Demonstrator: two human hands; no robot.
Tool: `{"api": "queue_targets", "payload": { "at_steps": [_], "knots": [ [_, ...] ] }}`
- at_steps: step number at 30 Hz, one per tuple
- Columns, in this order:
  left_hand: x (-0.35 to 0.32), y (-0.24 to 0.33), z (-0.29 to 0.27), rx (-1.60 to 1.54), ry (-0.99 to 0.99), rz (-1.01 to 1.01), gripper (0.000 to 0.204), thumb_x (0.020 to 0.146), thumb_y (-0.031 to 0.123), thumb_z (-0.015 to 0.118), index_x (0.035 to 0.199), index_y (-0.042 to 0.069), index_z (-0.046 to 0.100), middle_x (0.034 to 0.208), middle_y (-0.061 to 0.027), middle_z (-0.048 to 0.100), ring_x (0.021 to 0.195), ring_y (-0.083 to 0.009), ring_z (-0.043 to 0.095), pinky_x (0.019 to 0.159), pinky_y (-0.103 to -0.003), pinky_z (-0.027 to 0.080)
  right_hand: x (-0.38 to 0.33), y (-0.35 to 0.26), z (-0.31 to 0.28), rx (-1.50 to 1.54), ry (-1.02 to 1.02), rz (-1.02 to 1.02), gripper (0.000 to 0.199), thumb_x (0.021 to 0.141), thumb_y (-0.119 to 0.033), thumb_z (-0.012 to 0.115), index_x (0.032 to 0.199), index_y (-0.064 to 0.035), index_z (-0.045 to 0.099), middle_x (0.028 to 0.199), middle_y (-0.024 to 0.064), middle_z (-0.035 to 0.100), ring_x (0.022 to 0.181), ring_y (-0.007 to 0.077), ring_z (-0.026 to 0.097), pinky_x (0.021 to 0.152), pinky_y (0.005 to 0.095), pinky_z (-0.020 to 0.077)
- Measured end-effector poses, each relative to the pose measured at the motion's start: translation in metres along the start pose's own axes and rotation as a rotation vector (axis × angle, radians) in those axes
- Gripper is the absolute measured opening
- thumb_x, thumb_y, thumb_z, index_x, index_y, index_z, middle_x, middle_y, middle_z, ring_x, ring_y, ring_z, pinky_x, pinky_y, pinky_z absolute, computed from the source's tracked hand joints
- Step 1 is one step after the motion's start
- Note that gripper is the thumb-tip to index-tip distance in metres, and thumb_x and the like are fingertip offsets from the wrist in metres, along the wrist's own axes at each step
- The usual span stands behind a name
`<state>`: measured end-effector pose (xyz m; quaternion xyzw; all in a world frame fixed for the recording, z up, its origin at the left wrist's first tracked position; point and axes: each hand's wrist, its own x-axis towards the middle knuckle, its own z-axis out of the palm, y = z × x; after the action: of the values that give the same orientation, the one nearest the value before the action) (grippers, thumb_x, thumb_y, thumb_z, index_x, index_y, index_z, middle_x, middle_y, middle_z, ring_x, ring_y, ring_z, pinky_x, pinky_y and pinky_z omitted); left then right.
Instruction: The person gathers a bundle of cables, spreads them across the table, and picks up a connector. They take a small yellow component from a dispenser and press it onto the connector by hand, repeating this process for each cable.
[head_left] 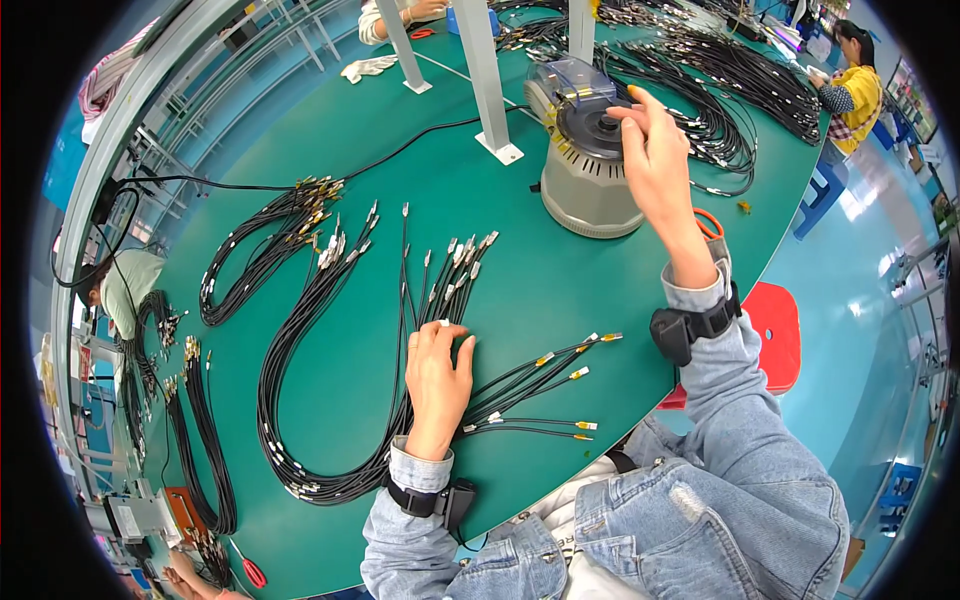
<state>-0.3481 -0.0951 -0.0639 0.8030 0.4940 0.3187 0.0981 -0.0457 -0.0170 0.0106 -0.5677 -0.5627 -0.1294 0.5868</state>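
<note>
My left hand [438, 385] rests low over a bundle of black cables [310, 375], fingers curled down; a small white piece shows at the fingertips. It seems to grip a cable there, though the grip is partly hidden. My right hand [655, 160] is raised at the round tape dispenser [590, 195], its fingers apart beside the dark top disc. A bit of yellow tape [633, 90] shows at the index fingertip. Cable ends with metal connectors [465, 262] fan out beyond my left hand. Other ends with yellow tape wraps [545, 358] spread to its right.
More cable bundles lie at left [255, 245], lower left [205, 440] and far right [740, 80]. Grey metal posts [490, 90] stand on the green table [540, 290]. Orange-handled scissors [708, 222] lie by my right wrist. A red stool [772, 335] stands beyond the edge. Other people work nearby.
</note>
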Motion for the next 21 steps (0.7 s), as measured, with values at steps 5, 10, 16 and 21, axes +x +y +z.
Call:
{"api": "queue_targets", "payload": {
  "at_steps": [5,10,16,21],
  "knots": [
    [0.002,-0.005,0.003,0.140,0.012,0.002,0.024,0.075,0.007,0.065,0.096,0.004,0.056,0.097,-0.0133,0.052,0.089,-0.0312,0.051,0.074,-0.037,0.043,0.000,0.015,0.001,-0.339,-0.123,-0.209,0.024,0.086,-0.009,0.050,0.108,0.0008,0.055,0.100,0.0103,0.064,0.086,0.0148,0.058,0.079,0.0284,0.0433],
    [0.003,-0.008,0.001,0.217,0.036,-0.069,0.028,0.075,0.007,0.065,0.100,0.003,0.053,0.098,-0.0142,0.051,0.090,-0.0311,0.051,0.074,-0.038,0.044,-0.007,-0.022,-0.002,0.202,-0.214,0.025,0.024,0.086,-0.011,0.054,0.106,0.0006,0.054,0.098,0.0080,0.062,0.090,0.0135,0.056,0.083,0.0276,0.0418],
    [0.010,-0.013,0.005,0.284,0.080,-0.064,0.028,0.074,0.008,0.066,0.099,0.003,0.053,0.089,-0.0124,0.053,0.085,-0.0305,0.053,0.072,-0.037,0.045,-0.053,-0.070,0.004,1.001,-0.609,0.497,0.020,0.085,-0.012,0.056,0.102,-0.0006,0.056,0.096,0.0044,0.059,0.089,0.0125,0.054,0.083,0.0266,0.0409],
    [0.017,-0.029,0.004,0.123,-0.064,-0.184,0.027,0.076,0.009,0.066,0.099,0.002,0.053,0.077,-0.0086,0.055,0.073,-0.0233,0.056,0.067,-0.031,0.046,-0.082,-0.067,0.021,1.207,-0.969,0.681,0.018,0.085,-0.013,0.056,0.099,-0.0010,0.056,0.094,0.0044,0.058,0.089,0.0118,0.053,0.082,0.0267,0.0407]
  ]
}}
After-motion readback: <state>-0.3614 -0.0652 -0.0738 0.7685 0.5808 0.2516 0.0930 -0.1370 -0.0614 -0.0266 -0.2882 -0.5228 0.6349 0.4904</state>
